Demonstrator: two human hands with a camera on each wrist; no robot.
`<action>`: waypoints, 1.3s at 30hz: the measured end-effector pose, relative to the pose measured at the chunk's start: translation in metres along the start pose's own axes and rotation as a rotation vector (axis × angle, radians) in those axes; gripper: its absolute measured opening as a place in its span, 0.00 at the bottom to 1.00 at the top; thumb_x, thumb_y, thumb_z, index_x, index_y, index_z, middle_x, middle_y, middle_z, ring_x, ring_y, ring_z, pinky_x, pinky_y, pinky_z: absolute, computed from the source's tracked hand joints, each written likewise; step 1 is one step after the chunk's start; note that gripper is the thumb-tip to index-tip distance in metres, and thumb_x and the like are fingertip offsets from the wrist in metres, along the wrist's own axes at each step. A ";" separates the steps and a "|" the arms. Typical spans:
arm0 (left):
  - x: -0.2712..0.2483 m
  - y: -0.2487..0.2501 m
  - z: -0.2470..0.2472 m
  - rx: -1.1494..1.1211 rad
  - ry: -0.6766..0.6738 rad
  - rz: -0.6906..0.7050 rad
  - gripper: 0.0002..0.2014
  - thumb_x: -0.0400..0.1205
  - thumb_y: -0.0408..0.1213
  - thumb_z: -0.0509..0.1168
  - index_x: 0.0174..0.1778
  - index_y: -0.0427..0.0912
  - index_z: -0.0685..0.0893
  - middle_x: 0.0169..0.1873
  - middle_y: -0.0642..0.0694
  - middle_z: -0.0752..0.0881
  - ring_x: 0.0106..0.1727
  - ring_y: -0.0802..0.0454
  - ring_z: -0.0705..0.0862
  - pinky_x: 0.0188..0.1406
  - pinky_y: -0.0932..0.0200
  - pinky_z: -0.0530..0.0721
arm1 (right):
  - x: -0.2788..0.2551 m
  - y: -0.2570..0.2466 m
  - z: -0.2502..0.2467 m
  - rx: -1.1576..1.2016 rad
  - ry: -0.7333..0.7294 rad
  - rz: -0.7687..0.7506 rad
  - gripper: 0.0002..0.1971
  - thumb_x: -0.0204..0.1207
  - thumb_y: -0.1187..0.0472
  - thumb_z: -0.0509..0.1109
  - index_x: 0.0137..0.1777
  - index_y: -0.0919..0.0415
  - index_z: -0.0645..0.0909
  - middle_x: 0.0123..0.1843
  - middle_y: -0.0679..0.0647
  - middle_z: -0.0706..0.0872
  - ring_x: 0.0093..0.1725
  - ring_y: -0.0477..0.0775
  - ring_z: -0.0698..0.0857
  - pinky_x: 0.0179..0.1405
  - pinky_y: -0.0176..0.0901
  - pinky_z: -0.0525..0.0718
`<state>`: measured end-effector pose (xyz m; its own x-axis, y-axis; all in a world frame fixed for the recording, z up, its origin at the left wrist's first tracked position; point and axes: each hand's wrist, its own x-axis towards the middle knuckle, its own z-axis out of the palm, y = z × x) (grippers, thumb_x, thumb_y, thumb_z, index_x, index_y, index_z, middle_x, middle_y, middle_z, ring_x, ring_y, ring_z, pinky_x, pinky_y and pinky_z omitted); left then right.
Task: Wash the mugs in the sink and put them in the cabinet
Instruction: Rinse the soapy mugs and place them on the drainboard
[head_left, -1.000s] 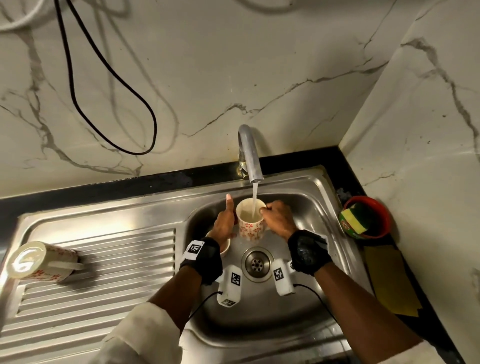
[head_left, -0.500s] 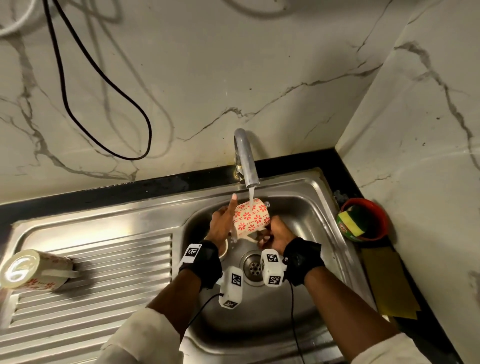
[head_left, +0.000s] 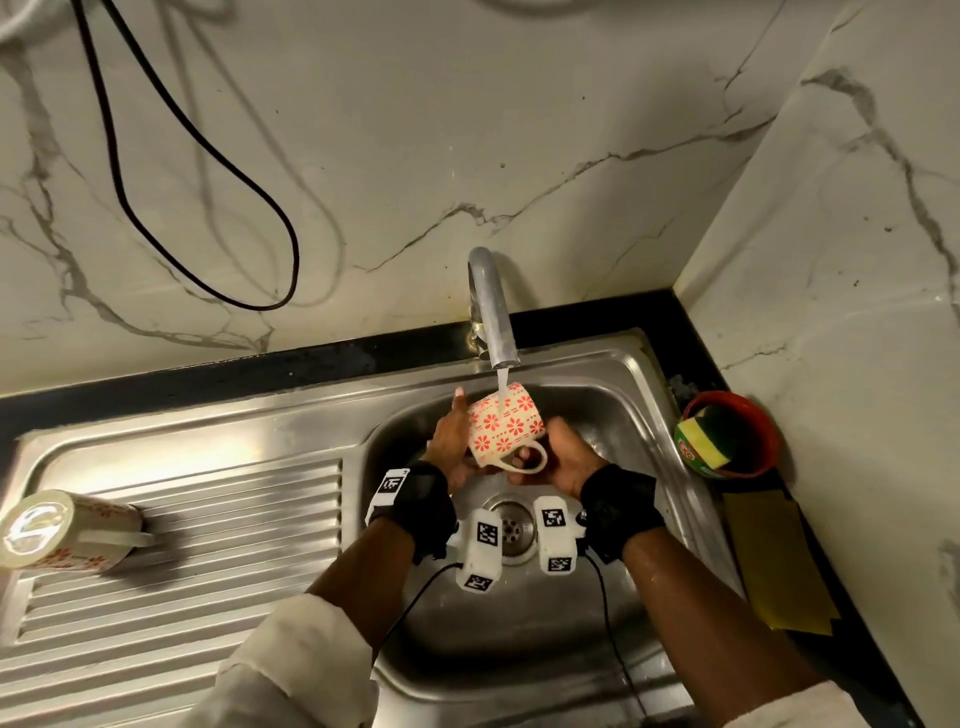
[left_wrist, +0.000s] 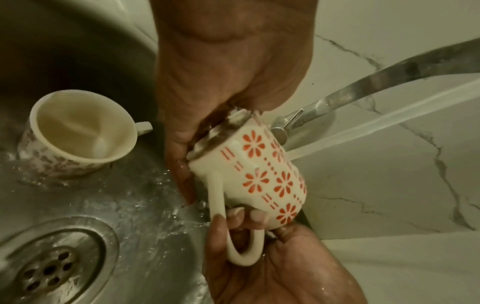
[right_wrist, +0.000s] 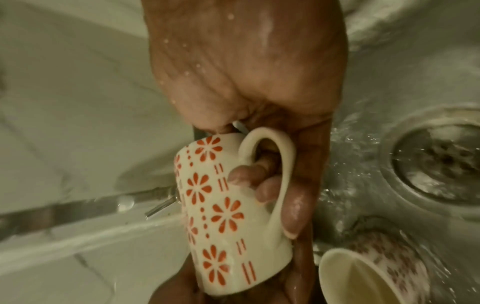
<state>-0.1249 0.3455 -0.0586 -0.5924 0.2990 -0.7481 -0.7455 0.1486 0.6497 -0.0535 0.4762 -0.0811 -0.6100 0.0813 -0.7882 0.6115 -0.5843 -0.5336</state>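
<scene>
A cream mug with red flowers (head_left: 506, 426) (left_wrist: 262, 174) (right_wrist: 223, 216) lies tipped on its side under the running tap (head_left: 491, 306), and the stream hits its outer wall. My right hand (head_left: 563, 457) (right_wrist: 246, 72) grips it with fingers hooked through the handle. My left hand (head_left: 449, 441) (left_wrist: 226, 82) wraps the rim end, one digit sticking up. A second flowered mug (left_wrist: 78, 131) (right_wrist: 371, 273) stands in the sink basin (head_left: 597, 395), hidden by my left hand in the head view. A third mug (head_left: 62, 530) lies on the drainboard.
The ribbed drainboard (head_left: 208, 561) spreads left of the basin, the drain (head_left: 511, 525) sits below my wrists. A red bowl with a sponge (head_left: 727, 436) and a yellow cloth (head_left: 769, 561) sit on the right counter. A black cable (head_left: 208, 208) hangs on the marble wall.
The mug stood upright, filling under the tap, then both hands tipped it over. It now lies on its side with the handle turned toward me and water running over the outside.
</scene>
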 end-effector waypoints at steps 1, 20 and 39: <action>0.003 -0.003 -0.001 -0.034 0.001 -0.031 0.29 0.86 0.62 0.51 0.69 0.42 0.78 0.58 0.34 0.87 0.56 0.38 0.87 0.42 0.46 0.88 | -0.006 -0.004 0.002 -0.097 0.031 -0.046 0.22 0.83 0.56 0.50 0.48 0.66 0.85 0.29 0.58 0.85 0.30 0.54 0.86 0.31 0.51 0.88; 0.023 -0.017 -0.008 0.256 0.150 0.019 0.27 0.86 0.55 0.56 0.71 0.37 0.78 0.65 0.34 0.83 0.64 0.34 0.83 0.55 0.40 0.87 | -0.012 -0.006 0.014 -0.804 0.407 -0.430 0.16 0.80 0.55 0.63 0.46 0.66 0.87 0.40 0.61 0.90 0.42 0.60 0.89 0.43 0.53 0.87; 0.010 0.045 0.012 0.760 0.116 0.585 0.20 0.87 0.29 0.56 0.76 0.38 0.74 0.57 0.36 0.84 0.55 0.45 0.83 0.56 0.56 0.79 | 0.015 -0.007 0.016 -0.923 0.431 -0.520 0.16 0.74 0.52 0.66 0.42 0.66 0.87 0.39 0.62 0.91 0.41 0.63 0.90 0.44 0.56 0.89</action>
<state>-0.1609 0.3669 -0.0350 -0.8641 0.4305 -0.2609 0.0496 0.5887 0.8069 -0.0749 0.4680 -0.0841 -0.7829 0.5137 -0.3509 0.5812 0.4029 -0.7070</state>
